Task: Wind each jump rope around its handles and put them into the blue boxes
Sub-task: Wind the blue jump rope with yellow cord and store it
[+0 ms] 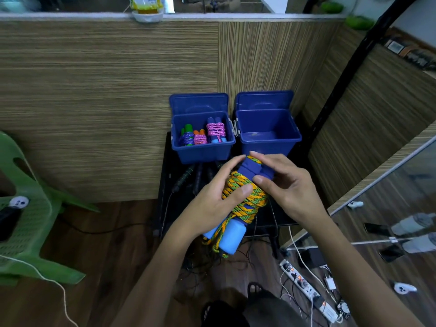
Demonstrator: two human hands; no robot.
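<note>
A jump rope (245,199) with blue handles and a yellow-green cord wound around them sits between my hands, just in front of the boxes. My left hand (212,197) grips the wound bundle from the left, thumb on the cord. My right hand (285,185) pinches the dark blue handle ends from the right. Two open blue boxes stand on a black table. The left box (203,152) holds three wound ropes: purple on green handles, pink on orange, pink on blue (215,132). The right box (269,142) shows nothing inside.
Dark rope handles (188,175) lie on the black table (165,185) before the left box. A green plastic chair (26,208) stands at left. A wooden panel wall rises behind. A power strip (306,289) and cables litter the floor at right.
</note>
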